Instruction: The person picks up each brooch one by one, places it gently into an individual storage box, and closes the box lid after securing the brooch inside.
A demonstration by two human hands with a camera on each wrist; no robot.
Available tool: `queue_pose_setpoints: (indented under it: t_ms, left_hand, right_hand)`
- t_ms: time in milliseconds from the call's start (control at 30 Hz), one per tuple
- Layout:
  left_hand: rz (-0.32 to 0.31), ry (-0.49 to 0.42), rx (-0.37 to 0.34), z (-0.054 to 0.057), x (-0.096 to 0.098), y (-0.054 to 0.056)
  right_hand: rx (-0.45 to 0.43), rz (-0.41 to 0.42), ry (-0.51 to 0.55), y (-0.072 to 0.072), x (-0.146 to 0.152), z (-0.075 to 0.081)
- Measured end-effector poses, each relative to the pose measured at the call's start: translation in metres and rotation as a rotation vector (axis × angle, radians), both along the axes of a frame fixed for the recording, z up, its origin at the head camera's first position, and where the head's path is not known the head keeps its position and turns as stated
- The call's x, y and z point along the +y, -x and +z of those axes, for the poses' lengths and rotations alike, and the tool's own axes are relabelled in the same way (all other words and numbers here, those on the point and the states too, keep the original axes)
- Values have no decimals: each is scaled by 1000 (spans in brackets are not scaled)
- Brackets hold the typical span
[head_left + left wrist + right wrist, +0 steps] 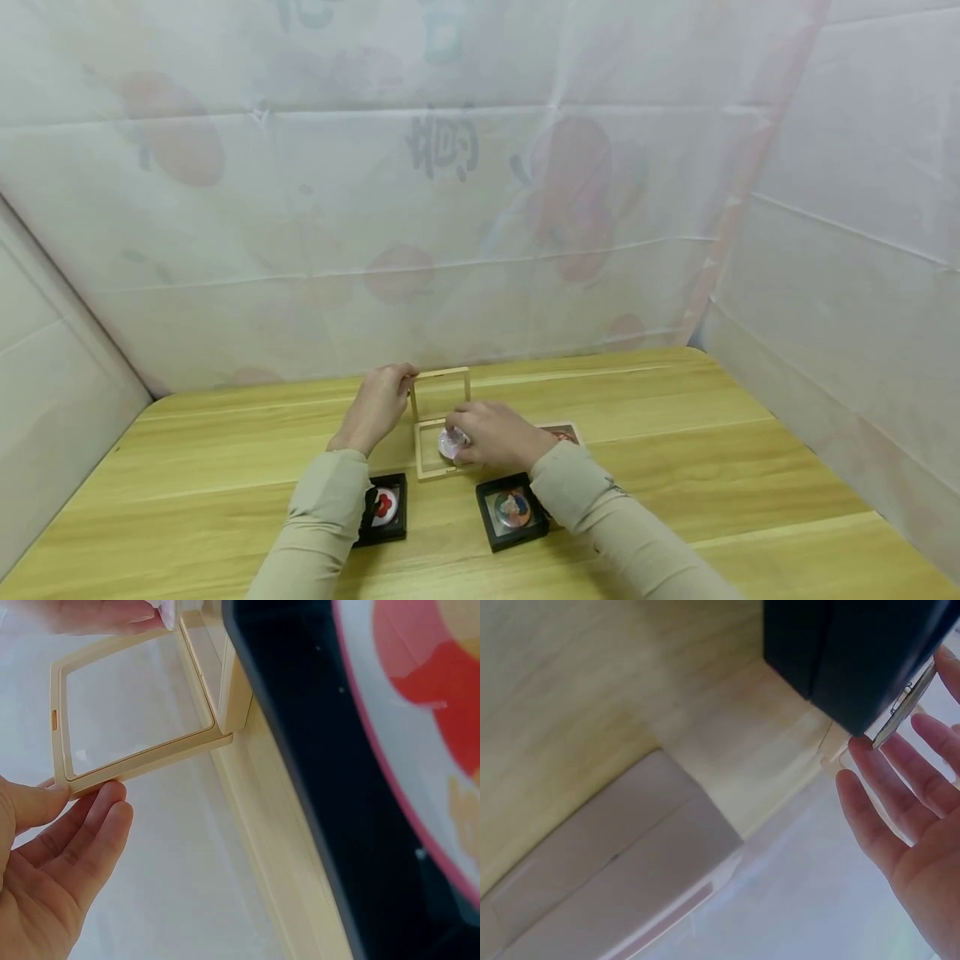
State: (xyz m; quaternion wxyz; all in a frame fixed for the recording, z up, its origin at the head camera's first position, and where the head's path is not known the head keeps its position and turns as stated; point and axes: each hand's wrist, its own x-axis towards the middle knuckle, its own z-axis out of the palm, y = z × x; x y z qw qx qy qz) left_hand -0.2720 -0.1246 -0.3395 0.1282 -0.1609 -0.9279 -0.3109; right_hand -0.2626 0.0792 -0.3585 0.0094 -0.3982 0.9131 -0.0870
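Observation:
A cream square display case with clear film panels stands open, its lid (442, 372) upright above its base (442, 473). My left hand (378, 404) pinches the lid's upper left corner between thumb and fingers, as the left wrist view also shows. Over the base, my right hand (495, 433) holds a pale round pin badge (452, 443) by its edge with the fingertips. In the right wrist view the badge (907, 705) turns its metal back and pin wire to the camera; a black case partly hides it.
Nearer me stand two black display cases, the left one (402, 508) holding a red-and-white badge (385, 506), the right one (491, 533) a multicoloured badge (512, 508). A pale case (577, 433) lies partly behind my right wrist. Printed cloth (480, 208) hangs behind the wooden table (675, 500).

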Motion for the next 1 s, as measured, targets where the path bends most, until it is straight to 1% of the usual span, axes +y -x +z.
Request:
queue_pose_setpoints:
  t_ms: [333,567,867,1000]
  left_hand:
    - [3,5,6,-2,0,0]
    - [1,-3,12,-2,1,0]
    - [-2,6,10,0,2,-2]
    - [0,6,14,0,2,-2]
  right_hand:
    - [35,17,-26,0,-7,-3]
    - [24,7,-23,0,-10,-3]
    - [44,12,-37,1,-12,-4]
    - [52,27,-35,1,-12,-4]
